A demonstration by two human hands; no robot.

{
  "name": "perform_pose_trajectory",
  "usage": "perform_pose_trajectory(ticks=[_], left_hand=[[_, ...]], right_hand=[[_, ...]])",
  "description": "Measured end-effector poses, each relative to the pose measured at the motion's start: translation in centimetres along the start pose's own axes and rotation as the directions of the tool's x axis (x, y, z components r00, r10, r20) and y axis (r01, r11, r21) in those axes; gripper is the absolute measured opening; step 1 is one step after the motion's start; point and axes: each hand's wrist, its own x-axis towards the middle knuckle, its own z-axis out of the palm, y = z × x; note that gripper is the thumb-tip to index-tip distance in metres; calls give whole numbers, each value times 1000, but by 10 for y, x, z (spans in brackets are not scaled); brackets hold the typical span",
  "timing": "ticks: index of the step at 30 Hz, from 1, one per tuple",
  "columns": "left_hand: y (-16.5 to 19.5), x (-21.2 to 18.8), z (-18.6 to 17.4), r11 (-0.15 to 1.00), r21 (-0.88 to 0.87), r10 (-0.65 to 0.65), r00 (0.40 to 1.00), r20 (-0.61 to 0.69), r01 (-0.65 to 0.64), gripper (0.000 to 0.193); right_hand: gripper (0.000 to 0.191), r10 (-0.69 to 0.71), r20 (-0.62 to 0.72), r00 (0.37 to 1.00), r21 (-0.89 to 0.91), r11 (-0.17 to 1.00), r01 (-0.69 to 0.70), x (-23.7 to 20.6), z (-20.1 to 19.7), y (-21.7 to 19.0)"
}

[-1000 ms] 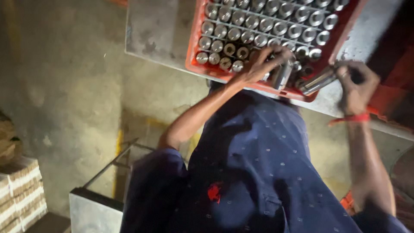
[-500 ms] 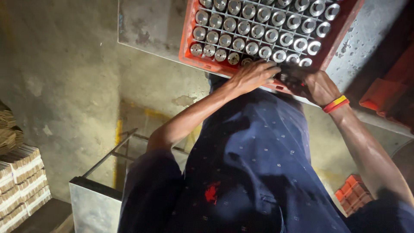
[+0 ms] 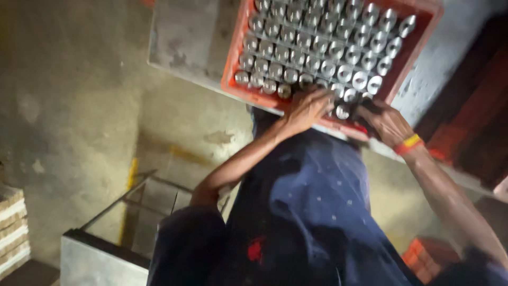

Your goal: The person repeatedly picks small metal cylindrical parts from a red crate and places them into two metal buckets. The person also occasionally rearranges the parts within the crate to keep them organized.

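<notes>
Both hands have closed in at the near rim of the red crate (image 3: pixel 235 63) of metal cylinders (image 3: pixel 317 50); left hand (image 3: pixel 307 108) rests loosely on them, right hand (image 3: pixel 383 119) now empty-looking, grip unclear, tabletop (image 3: pixel 180 37) beyond.

a person in a dark blue garment (image 3: pixel 317 212) leans over a red crate (image 3: pixel 237 74) packed with rows of shiny metal cylinders (image 3: pixel 317 47). the left hand (image 3: pixel 307 108) and right hand (image 3: pixel 383 121) rest at the crate's near edge, on a grey metal table (image 3: pixel 180 37).
</notes>
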Motion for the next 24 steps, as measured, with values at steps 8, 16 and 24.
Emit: perform_pose_trajectory(ticks=[8,16,24], left_hand=[[24,-22,-32,960,-245,-191,953,-233,133,25],[48,-85,-84,910,-216,-414,758,-504,353,20],[59,-144,-67,812,-265,-566,591,-575,520,18]], right_hand=[[65,626,-157,764,959,283,-35,-45,-33,6],[51,441,131,888,376,806,-456,-37,-4,-32],[38,84,14,996,39,996,-85,-1,1,-21]])
